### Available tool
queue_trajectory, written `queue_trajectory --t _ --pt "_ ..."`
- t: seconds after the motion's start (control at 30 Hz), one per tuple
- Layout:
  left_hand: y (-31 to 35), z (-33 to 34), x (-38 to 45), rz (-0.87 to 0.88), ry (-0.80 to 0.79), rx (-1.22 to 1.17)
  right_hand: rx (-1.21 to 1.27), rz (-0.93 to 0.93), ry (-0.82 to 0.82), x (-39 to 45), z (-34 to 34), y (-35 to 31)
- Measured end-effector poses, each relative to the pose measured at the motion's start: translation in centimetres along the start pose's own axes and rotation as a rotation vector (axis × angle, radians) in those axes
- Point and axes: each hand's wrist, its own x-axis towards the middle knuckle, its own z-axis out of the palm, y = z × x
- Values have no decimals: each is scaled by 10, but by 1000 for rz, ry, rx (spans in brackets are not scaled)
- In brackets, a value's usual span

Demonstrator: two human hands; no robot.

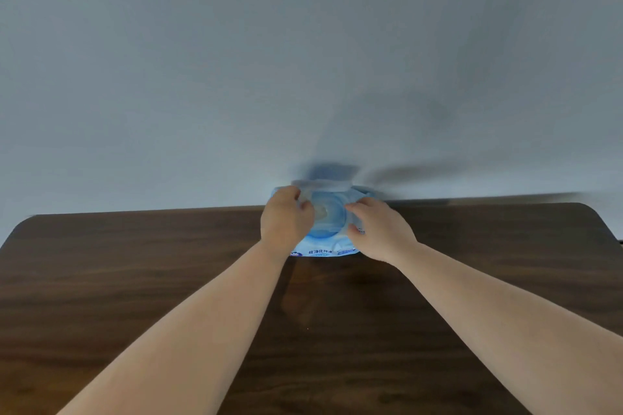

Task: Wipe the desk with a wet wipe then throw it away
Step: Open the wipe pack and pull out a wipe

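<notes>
Wet-wipe pack (322,231), blue and white, is lying at the far edge of a dark wooden worktop (135,280) against a pale wall (236,61), as the left hand (285,222) is pinching its flip lid and the right hand (379,231) is gripping the pack's side.

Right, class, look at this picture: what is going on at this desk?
A person is reaching with both bare arms to a blue pack of wet wipes that lies at the far edge of a dark wooden desk, by the wall. The left hand and the right hand are both on the pack, and its lid looks lifted, though it is blurred. No wipe is clearly out yet, so wiping has not begun.
</notes>
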Motion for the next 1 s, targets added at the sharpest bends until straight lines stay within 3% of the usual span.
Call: queue_trajectory --t 0.07,0.23,0.57,0.67,0.77,0.9,1.0 --pt "-11 -12 6 -70 -9 -101 22 -3 101 4 0 -9" --pt "-33 -28 6 -77 -52 20 45 -31 59 25 15 -39" --pt "-36 -25 4 -54 -27 -4 -155 -232 66 40 20 -50" --pt "-35 -26 5 -101 -26 9 108 -143 138 40 14 -48" --pt "-31 -32 2 -143 -9 0 518 96 267 36 -5 -49" --pt "-10 -42 -8 -126 97 -135 931 271 189 18 -29 -46" --pt "10 -47 -16 -173 -101 -383 946 287 190 7 -37 -46"
